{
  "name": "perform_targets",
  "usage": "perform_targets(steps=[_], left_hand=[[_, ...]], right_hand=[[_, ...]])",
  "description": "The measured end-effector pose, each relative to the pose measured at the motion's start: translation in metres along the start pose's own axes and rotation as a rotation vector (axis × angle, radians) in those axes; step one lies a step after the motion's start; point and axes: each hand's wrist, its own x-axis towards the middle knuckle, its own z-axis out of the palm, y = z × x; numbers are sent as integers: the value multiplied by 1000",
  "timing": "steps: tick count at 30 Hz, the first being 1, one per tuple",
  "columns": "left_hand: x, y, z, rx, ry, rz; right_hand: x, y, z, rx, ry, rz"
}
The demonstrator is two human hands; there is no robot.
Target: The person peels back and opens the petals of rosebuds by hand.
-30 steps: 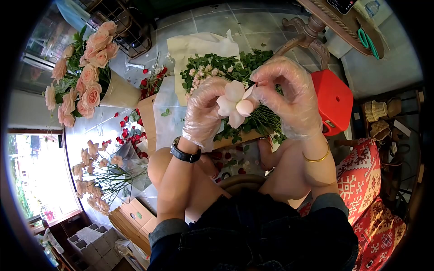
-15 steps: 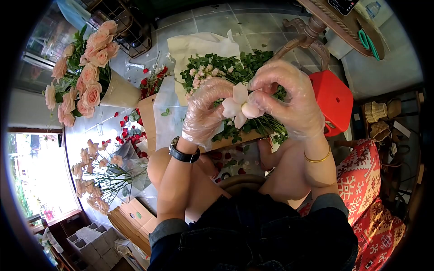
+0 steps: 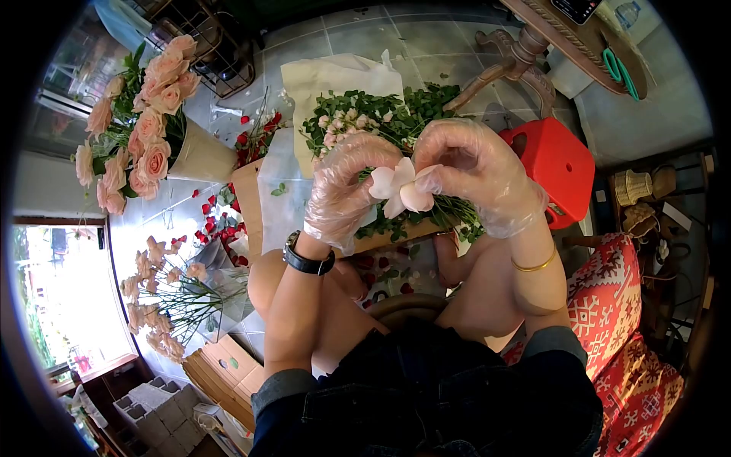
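Note:
A pale pink rose (image 3: 399,187), its outer petals spread around a closed middle, is between my two hands above my lap. My left hand (image 3: 344,186), in a clear plastic glove, is closed on the flower from the left. From the right, my gloved right hand (image 3: 481,171) has its thumb and fingers pinched at a petal on the rose's right side. The stem is hidden. Behind and below lies a bundle of green leafy stems (image 3: 419,103) with small pink spray roses (image 3: 346,124) on paper.
A bucket (image 3: 202,152) of pink roses (image 3: 152,126) stands at left, with more loose roses (image 3: 156,289) below it. Red petals (image 3: 217,221) litter the tiled floor. On the right are a red stool (image 3: 562,171), a wooden table (image 3: 563,38) with scissors (image 3: 620,74), and a patterned chair (image 3: 609,305).
My right hand has moved slightly down and its fingers have come round the petals. The rose has turned a little, its petals now folded differently. My left hand stays nearly in place.

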Motion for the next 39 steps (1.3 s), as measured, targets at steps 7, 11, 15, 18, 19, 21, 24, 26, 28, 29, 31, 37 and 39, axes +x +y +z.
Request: perform_targets(steps=[7, 11, 15, 18, 19, 21, 24, 26, 28, 29, 31, 37, 39], left_hand=[[0, 0, 7, -97, 98, 8], [-5, -6, 7, -209, 144, -50], [-6, -4, 6, -362, 222, -161], [-5, -7, 2, -275, 223, -106], [-5, -6, 2, -274, 225, -105], [-3, -3, 4, -273, 217, -51], [-2, -2, 3, -254, 208, -73], [-2, -4, 3, -251, 206, -64], [-2, -4, 4, -249, 204, -54], [-2, -4, 5, -255, 210, -39], [-2, -3, 5, -260, 216, -24], [-1, -2, 4, -163, 199, -37], [0, -4, 2, -76, 173, 2]], right_hand=[[0, 5, 4, 241, 70, 167], [2, 0, 12, 377, 165, 344], [2, -3, 10, 247, 342, 65], [0, -2, 5, -46, 265, -290], [0, -3, 5, -46, 263, -290], [-1, -5, 5, -332, 216, -376], [0, -5, 9, -404, 229, -368], [0, -6, 9, -455, 230, -366], [0, -8, 9, -483, 277, -333], [0, -8, 9, -483, 277, -333], [0, -7, 7, -488, 289, -327], [1, -3, 4, -538, 278, -316], [1, -2, 5, -535, 267, -307]])
